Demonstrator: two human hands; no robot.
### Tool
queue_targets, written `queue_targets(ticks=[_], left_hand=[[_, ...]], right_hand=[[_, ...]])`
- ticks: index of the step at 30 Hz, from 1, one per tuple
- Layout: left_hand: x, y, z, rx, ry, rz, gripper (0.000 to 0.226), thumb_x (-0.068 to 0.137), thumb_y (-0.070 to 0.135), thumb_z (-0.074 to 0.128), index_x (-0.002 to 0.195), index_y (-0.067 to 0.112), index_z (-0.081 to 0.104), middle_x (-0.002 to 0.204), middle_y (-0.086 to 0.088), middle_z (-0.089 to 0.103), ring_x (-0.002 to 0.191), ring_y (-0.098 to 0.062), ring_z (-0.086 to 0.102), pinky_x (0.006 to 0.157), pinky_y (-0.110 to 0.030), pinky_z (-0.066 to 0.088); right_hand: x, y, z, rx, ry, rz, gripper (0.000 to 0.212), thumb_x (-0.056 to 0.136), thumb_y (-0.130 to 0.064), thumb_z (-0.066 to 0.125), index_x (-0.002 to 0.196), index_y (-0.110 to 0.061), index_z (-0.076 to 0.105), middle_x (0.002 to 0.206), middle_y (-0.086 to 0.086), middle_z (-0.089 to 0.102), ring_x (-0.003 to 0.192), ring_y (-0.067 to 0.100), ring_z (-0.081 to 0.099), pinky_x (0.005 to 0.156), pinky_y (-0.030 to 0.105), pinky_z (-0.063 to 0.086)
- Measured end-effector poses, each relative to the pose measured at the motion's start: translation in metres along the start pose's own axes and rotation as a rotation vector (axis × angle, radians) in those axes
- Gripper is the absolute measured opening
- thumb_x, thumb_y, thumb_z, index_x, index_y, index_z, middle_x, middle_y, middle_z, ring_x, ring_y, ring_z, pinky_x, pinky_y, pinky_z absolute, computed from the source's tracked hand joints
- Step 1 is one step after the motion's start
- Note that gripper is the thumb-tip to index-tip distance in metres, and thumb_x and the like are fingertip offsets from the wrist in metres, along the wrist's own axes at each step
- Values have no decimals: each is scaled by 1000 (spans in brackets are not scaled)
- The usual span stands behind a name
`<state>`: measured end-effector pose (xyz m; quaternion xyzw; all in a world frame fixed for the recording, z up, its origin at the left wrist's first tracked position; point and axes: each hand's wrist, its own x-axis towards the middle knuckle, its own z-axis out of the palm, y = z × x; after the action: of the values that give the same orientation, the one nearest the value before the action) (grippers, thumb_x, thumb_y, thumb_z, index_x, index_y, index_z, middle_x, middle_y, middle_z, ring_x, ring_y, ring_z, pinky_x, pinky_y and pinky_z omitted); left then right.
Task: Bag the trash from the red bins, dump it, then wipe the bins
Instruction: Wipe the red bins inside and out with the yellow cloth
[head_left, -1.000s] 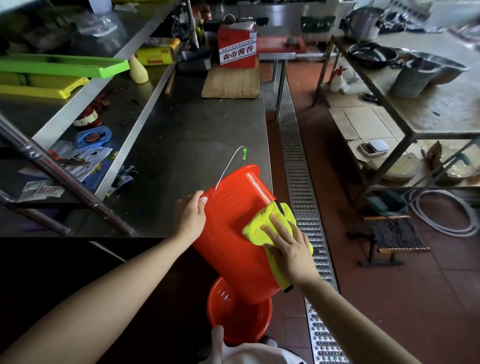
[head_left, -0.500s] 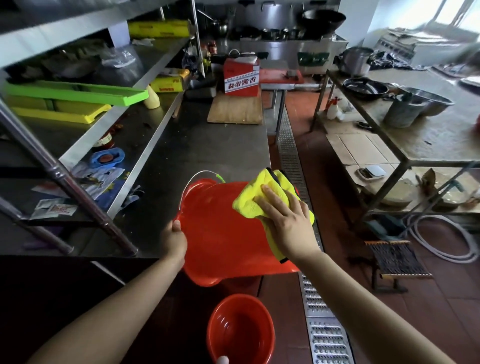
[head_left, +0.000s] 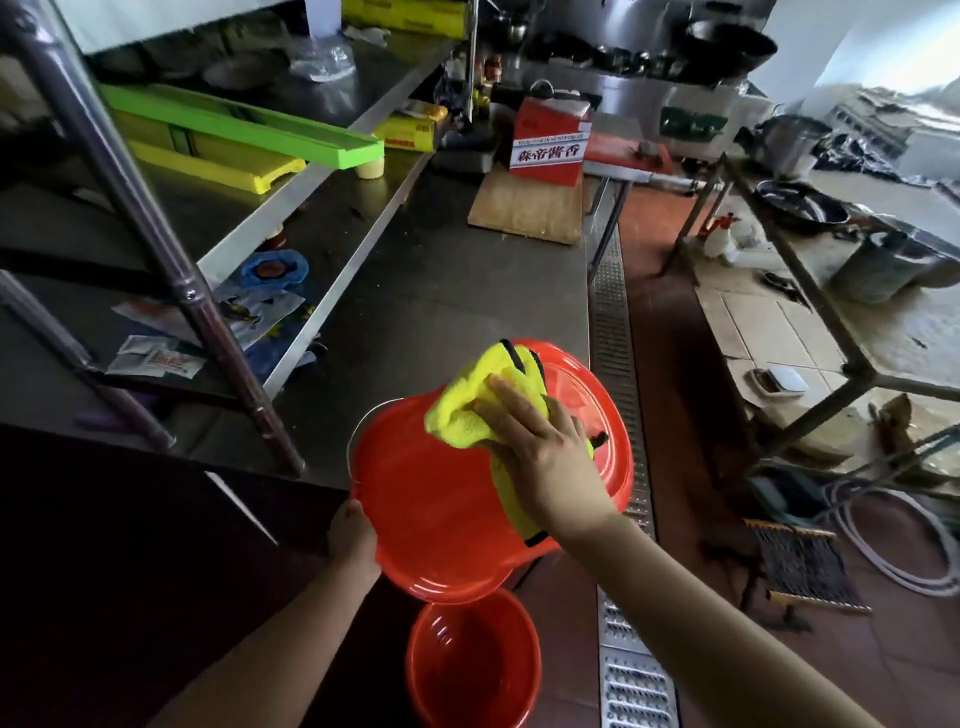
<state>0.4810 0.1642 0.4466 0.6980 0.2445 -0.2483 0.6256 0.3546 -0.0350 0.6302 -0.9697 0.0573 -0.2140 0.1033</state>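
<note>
2 red plastic bins are in view: 1 tipped red plastic bin (head_left: 441, 509) held up at the near edge of the steel counter (head_left: 441, 291), and 1 upright red plastic bin (head_left: 472, 670) on the tiled floor directly below it. The left hand (head_left: 350, 538) grips the tipped bin's rim, fingers curled around its edge. The right hand (head_left: 545, 452) presses 1 yellow microfibre cloth (head_left: 483, 405) against the tipped bin's outer wall, fingers nearly straight and spread. 1 metal floor drain grate (head_left: 618, 415) runs alongside the counter.
</note>
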Motion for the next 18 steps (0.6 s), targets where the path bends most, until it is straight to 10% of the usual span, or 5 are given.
queue_targets(ticks=[8,18], left_hand=[[23,-28,14,0,-111,-224,37,101,23,40,127,4,59,118,-18,64,96,-32,63,79,-42,52],[-6,-23,27,333,-334,139,45,106,32,37,149,18,41,149,-8,47,135,-23,45,113,-40,37]], right_hand=[[10,-7,21,31,-117,97,40,97,-37,65,137,-31,62,154,-9,45,114,38,54,90,52,47],[4,-8,59,-31,-241,126,42,97,-40,61,139,-34,59,152,-12,47,119,39,51,92,48,42]])
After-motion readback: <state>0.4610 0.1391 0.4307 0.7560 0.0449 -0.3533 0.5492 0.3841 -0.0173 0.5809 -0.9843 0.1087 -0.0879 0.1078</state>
